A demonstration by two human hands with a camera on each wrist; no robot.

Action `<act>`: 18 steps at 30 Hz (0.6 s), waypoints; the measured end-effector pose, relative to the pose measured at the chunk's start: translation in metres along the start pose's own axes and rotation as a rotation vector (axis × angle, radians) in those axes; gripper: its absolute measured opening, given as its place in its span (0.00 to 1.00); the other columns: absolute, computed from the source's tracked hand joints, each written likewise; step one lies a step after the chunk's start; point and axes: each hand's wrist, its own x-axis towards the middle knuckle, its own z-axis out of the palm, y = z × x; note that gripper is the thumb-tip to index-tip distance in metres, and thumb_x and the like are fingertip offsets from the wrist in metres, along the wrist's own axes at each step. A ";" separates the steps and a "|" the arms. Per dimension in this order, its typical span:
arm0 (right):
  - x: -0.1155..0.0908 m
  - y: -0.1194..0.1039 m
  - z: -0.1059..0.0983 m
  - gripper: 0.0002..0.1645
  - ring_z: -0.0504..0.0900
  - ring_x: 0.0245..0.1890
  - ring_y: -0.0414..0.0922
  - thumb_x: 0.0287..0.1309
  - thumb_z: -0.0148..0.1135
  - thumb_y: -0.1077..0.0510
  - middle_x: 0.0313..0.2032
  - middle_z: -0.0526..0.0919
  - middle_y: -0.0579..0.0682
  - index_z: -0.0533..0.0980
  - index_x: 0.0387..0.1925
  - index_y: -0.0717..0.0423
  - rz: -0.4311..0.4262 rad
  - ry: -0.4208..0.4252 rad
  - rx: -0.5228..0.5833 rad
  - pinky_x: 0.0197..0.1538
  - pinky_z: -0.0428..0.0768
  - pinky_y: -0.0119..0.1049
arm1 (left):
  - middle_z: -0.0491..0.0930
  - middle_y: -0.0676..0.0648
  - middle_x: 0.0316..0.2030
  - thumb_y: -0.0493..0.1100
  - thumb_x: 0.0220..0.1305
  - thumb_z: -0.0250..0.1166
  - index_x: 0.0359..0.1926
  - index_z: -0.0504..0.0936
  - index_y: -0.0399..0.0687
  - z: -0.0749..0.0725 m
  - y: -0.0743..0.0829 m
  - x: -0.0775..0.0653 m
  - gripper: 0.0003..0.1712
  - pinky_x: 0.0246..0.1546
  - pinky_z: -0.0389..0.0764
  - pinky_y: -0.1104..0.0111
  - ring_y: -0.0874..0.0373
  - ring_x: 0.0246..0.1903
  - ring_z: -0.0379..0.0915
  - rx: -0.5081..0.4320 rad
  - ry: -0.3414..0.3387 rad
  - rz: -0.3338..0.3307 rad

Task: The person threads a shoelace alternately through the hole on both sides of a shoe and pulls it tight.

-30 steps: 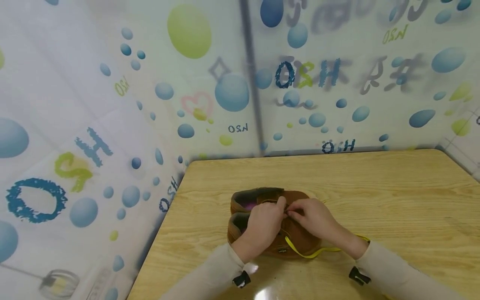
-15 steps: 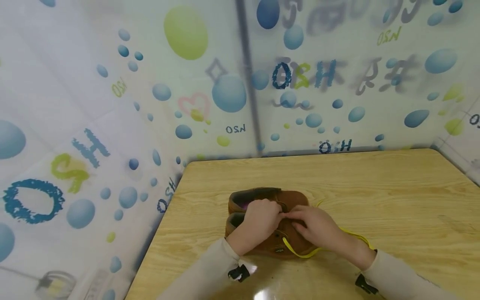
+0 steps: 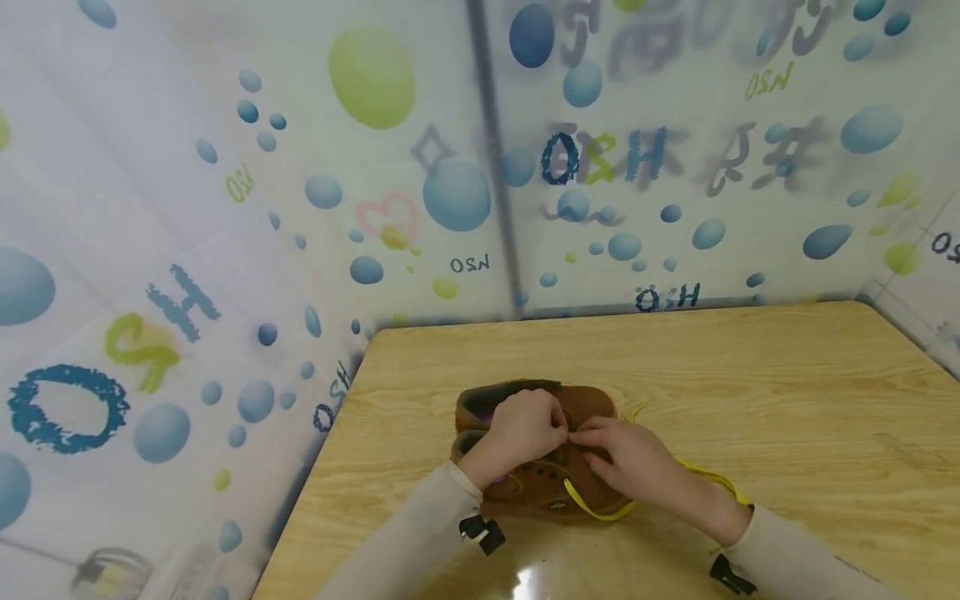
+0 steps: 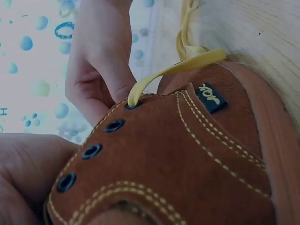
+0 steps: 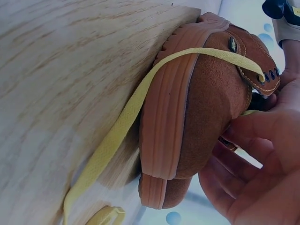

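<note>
A brown shoe [image 3: 517, 498] with yellow stitching lies nearest, toe pointing right. A second brown shoe [image 3: 592, 401] lies beside it on the far side. Out of the front eyelet of the near shoe runs a yellow shoelace [image 5: 117, 124]; several black eyelets [image 4: 91, 151] behind it carry no lace. Over the lacing opening, my right hand [image 3: 641, 454] pinches a bit of the lace between thumb and forefinger. My left hand [image 3: 521, 429] has curled fingers meeting at the same spot, pinching the lace too, as far as its partly hidden tips show.
The shoes lie on a light wooden table [image 3: 750, 375]. Loose yellow lace trails under the right forearm and across the tabletop. Behind and to the left stands a pale curtain [image 3: 405, 192] printed with blue and green drops. Each sleeve carries a black clip [image 3: 483, 532].
The left hand has lifted and drawn slightly back, uncovering more of the near shoe's eyelets. The right hand has stayed close to the opening, its fingers spread wider than before. The view has shifted slightly.
</note>
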 end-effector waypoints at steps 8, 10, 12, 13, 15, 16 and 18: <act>0.001 0.000 0.002 0.15 0.86 0.41 0.47 0.59 0.65 0.63 0.44 0.86 0.51 0.84 0.48 0.59 -0.014 0.004 -0.030 0.41 0.84 0.39 | 0.84 0.56 0.22 0.44 0.65 0.66 0.31 0.86 0.54 0.007 0.008 -0.005 0.06 0.14 0.65 0.79 0.68 0.14 0.69 0.138 0.229 0.065; 0.002 0.000 0.003 0.14 0.86 0.40 0.47 0.60 0.65 0.62 0.43 0.86 0.50 0.85 0.47 0.58 -0.014 0.014 -0.037 0.40 0.84 0.38 | 0.84 0.56 0.22 0.45 0.67 0.65 0.33 0.86 0.54 0.008 0.008 -0.008 0.05 0.12 0.63 0.80 0.68 0.13 0.68 0.160 0.287 0.077; 0.002 0.001 0.004 0.13 0.86 0.38 0.45 0.60 0.65 0.61 0.42 0.87 0.50 0.85 0.46 0.57 -0.012 0.027 -0.042 0.39 0.84 0.37 | 0.84 0.56 0.22 0.47 0.68 0.64 0.35 0.86 0.55 0.006 0.007 -0.009 0.06 0.11 0.61 0.80 0.68 0.12 0.66 0.184 0.296 0.071; 0.002 0.001 0.004 0.12 0.86 0.38 0.45 0.60 0.66 0.61 0.42 0.87 0.49 0.85 0.46 0.56 -0.012 0.035 -0.046 0.39 0.84 0.37 | 0.84 0.56 0.22 0.47 0.68 0.64 0.35 0.86 0.55 0.004 0.007 -0.008 0.06 0.10 0.61 0.80 0.68 0.11 0.65 0.193 0.279 0.064; 0.002 0.002 0.005 0.12 0.87 0.37 0.44 0.60 0.66 0.60 0.42 0.87 0.48 0.85 0.46 0.55 -0.008 0.045 -0.056 0.38 0.83 0.37 | 0.83 0.56 0.21 0.49 0.67 0.65 0.33 0.87 0.55 0.001 0.008 -0.007 0.08 0.10 0.61 0.79 0.68 0.11 0.65 0.215 0.212 0.040; 0.003 0.001 0.005 0.12 0.87 0.37 0.44 0.60 0.66 0.60 0.42 0.87 0.48 0.85 0.46 0.55 -0.008 0.046 -0.060 0.38 0.83 0.37 | 0.82 0.57 0.20 0.51 0.66 0.66 0.31 0.87 0.56 0.000 0.008 -0.006 0.09 0.10 0.62 0.78 0.67 0.11 0.65 0.229 0.173 0.023; 0.003 0.001 0.005 0.12 0.87 0.37 0.44 0.60 0.66 0.60 0.42 0.87 0.48 0.85 0.46 0.55 -0.013 0.043 -0.070 0.37 0.83 0.37 | 0.81 0.57 0.18 0.53 0.64 0.67 0.27 0.87 0.57 -0.002 0.008 -0.004 0.11 0.10 0.64 0.76 0.66 0.12 0.66 0.242 0.097 -0.015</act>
